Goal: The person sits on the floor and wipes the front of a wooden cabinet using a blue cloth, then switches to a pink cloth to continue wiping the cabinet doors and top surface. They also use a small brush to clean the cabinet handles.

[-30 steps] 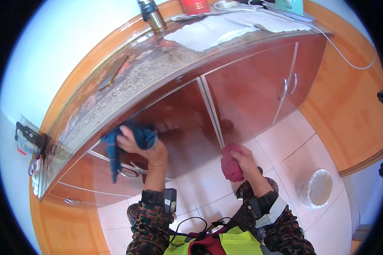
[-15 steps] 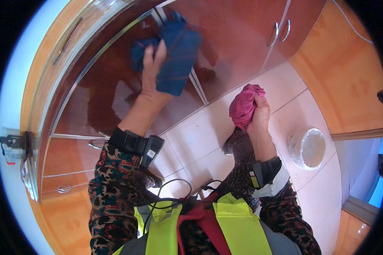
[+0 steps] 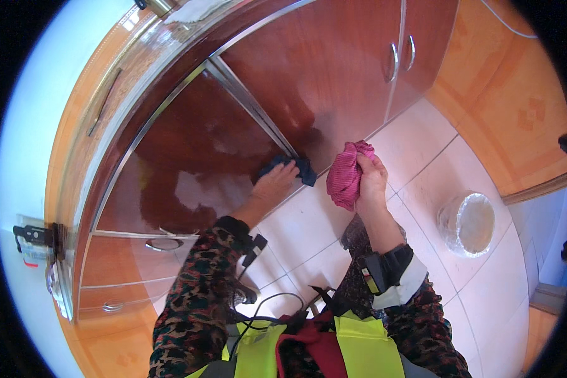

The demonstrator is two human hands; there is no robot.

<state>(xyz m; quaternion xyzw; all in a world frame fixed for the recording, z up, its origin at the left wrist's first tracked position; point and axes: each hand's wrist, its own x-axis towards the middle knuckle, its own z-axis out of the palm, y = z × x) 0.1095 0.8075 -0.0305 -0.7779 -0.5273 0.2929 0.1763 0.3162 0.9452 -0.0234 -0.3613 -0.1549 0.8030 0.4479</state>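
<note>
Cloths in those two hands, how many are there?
2: a blue cloth in the left hand, low by the cabinet, and a pink cloth in the right hand.

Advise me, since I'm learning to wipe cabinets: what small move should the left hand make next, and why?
Probably slide the left hand and dark blue cloth upward along the silver strip: the cloth is near the strip's lower end, with the floor tiles just below.
</note>
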